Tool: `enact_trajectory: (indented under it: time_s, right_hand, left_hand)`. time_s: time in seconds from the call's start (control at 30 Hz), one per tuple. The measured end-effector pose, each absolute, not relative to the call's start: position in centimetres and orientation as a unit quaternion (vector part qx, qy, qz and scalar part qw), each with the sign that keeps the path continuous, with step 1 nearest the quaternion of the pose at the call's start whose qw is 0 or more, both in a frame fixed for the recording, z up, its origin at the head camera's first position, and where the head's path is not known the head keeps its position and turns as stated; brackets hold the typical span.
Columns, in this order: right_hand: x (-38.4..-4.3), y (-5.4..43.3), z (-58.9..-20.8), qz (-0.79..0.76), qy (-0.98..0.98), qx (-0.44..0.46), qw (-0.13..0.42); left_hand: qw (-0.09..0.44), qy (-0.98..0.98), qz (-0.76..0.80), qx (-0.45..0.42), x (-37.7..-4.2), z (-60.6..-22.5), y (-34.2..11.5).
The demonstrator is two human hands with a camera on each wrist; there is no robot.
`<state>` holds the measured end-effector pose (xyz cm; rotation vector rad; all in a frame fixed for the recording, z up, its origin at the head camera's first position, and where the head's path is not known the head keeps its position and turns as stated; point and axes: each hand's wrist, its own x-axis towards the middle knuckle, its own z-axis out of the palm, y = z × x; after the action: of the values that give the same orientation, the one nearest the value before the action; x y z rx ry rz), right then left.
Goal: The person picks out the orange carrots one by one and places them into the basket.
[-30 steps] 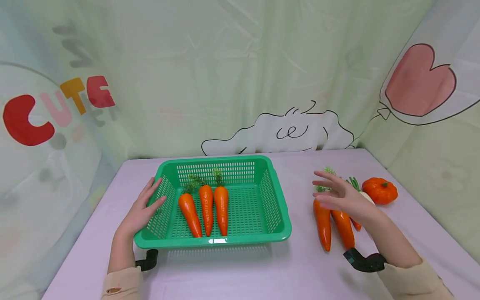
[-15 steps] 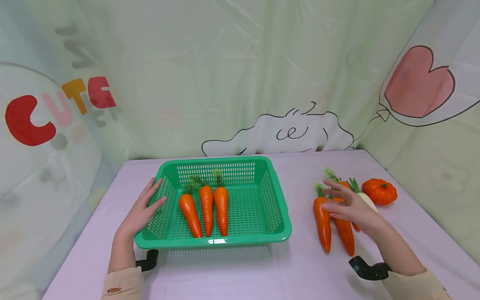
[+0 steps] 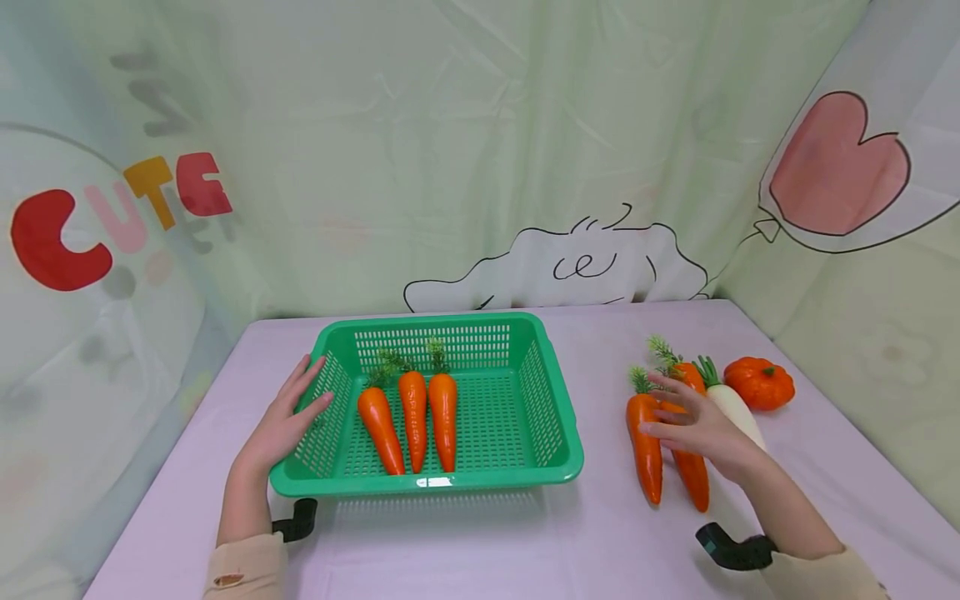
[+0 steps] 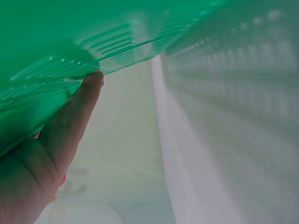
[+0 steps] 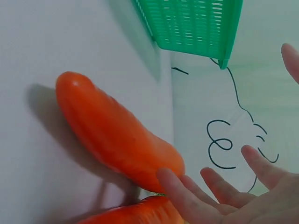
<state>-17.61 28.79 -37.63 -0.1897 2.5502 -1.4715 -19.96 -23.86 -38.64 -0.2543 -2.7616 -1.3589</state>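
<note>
- Fingers of the right hand are loosely spread and gently bent, wide of the thumb, and grip nothing; they hang over two carrots at the right of the table. Whether a fingertip touches one I cannot tell.
- Fingers of the left hand are nearly straight, thumb apart, resting against the left side of the basket without closing round it.
- Carrots come to six: three inside the basket, three on the table.
- One white radish and one pumpkin lie beyond the right hand, the radish nearer to it.
- Compared with a second ago, the right hand sits a little lower and farther right, uncovering more of the leafy tops and the third carrot behind; the left hand and basket look unmoved.
- One green basket holds three carrots side by side, leaves toward its far wall, tips toward its near wall.
</note>
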Motion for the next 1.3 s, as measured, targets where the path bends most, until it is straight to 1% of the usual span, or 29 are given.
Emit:
enact_trajectory:
  time_s: [0.23,0.53,0.73,1.03,1.3]
  right_hand:
    - [-17.6,28.6,-38.3,-0.493,0.862,-0.039,0.109]
    - [-17.6,28.2,-38.8,-0.484,0.867,-0.033,0.116]
    - [-17.5,27.5,-39.0,-0.445,0.889,-0.031,0.108]
    - [-18.1,26.6,-39.9,-0.385,0.92,-0.034,0.067]
    - [-19.0,26.5,-40.8,-0.379,0.923,-0.013,0.069]
  left_hand:
    - [0.026,-0.893,-0.441,-0.084,-19.9,-38.6,-23.8]
    - [0.026,-0.893,-0.441,-0.083,-19.9,-38.5,-23.8]
    - [0.028,-0.893,-0.44,-0.086,-19.8,-38.5,-23.8]
    - [0.028,-0.893,-0.441,-0.088,-19.8,-38.5,-23.7]
    - [0.03,-0.893,-0.44,-0.087,-19.8,-38.5,-23.7]
